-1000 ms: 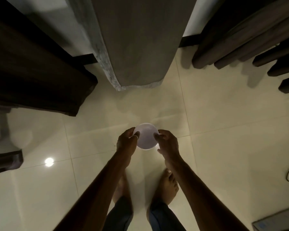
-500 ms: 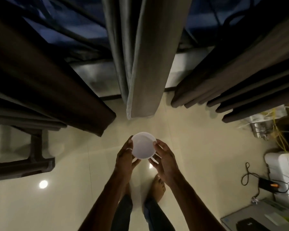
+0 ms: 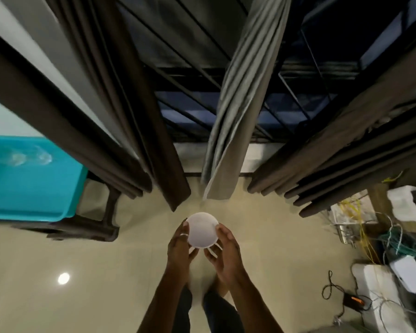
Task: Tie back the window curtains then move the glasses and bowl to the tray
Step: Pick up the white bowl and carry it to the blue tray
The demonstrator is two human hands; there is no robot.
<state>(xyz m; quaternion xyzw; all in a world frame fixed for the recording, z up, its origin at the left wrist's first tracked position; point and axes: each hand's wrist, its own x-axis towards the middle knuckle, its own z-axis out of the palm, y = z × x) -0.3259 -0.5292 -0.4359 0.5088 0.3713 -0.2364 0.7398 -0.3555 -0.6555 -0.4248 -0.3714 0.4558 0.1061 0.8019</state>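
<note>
At the lower centre of the frame, the left hand point(image 3: 179, 246) and the right hand point(image 3: 226, 248) hold the white bowl point(image 3: 202, 229) between them. The fingers of each hand curl round its side and underneath it, and the thumbs lie at the rim. The bowl is upright, carried above the pale tiled floor point(image 3: 58, 272) and clear of every surface. The step in hand is judged to be the transfer of the bowl to the tray. The teal tray point(image 3: 34, 193) sits at the left edge of the frame on a dark stand point(image 3: 82, 227), well apart from the bowl. Blurred clear shapes at the tray's far side are probably the glasses point(image 3: 22, 158). To do the step well, hold the bowl level with both hands, carry it leftward over the tray's near rim, and lower it onto bare tray surface beside the glasses, not against them. Release only when the base rests flat. A tangle of cables point(image 3: 370, 236) lies at the right of the frame, away from the route. Beyond the hands, a dark brown curtain point(image 3: 135, 140), a grey curtain point(image 3: 235, 116) and another dark curtain point(image 3: 334, 159) hang in gathered folds before the dark window point(image 3: 190, 68). No tie is visible on them.
</note>
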